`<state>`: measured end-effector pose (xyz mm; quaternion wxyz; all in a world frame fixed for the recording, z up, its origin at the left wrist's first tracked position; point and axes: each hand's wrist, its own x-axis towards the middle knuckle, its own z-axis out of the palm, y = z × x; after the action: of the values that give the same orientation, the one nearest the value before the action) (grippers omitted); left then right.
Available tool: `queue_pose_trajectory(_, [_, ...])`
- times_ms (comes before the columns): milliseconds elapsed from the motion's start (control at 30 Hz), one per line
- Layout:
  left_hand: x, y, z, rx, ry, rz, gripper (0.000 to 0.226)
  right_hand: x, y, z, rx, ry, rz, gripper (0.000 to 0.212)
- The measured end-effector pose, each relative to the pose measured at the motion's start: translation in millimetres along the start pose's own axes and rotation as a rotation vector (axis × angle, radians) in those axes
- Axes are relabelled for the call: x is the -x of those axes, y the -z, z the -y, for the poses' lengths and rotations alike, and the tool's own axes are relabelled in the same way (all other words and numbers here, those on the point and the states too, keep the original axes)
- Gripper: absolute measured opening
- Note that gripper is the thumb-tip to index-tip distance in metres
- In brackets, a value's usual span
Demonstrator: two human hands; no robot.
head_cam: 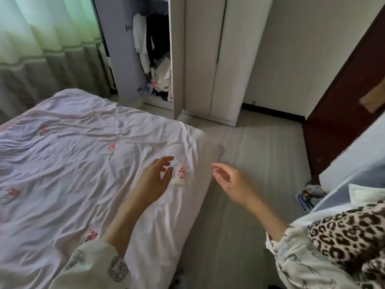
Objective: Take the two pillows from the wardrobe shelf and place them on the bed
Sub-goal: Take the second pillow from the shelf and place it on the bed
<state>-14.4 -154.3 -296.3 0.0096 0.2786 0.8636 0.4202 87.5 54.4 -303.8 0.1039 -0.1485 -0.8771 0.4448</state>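
Hands first: left hand slack and empty over bed corner, right hand loose, nothing in it, over floor. Wardrobe stands ahead, slightly left, door open; left hand nearer, I'd judge. Pillows can't be made out amid piled clothes, so heading & long axis: can't tell.

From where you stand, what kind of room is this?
Most likely a bedroom: a bed under a wrinkled pale pink quilt, a tall white wardrobe with one door open on hanging clothes, and pale green curtains.
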Motion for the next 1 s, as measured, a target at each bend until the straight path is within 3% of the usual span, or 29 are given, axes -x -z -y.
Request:
queue_pose_trajectory(433, [-319, -128, -47, 0.076, -0.206, 0.141, 0.032, -240, 135, -68, 0.063, -0.017, -0.246, 0.031])
queue_pose_trajectory(633, [-428, -194, -66, 0.037, -0.277, 0.246, 0.033, -324, 194, -115, 0.056, -0.014, -0.382, 0.03])
queue_pose_trajectory(1000, [-618, -293, -94, 0.034, -0.177, 0.173, 0.033, -530, 307, -211, 0.051, 0.032, -0.311, 0.031])
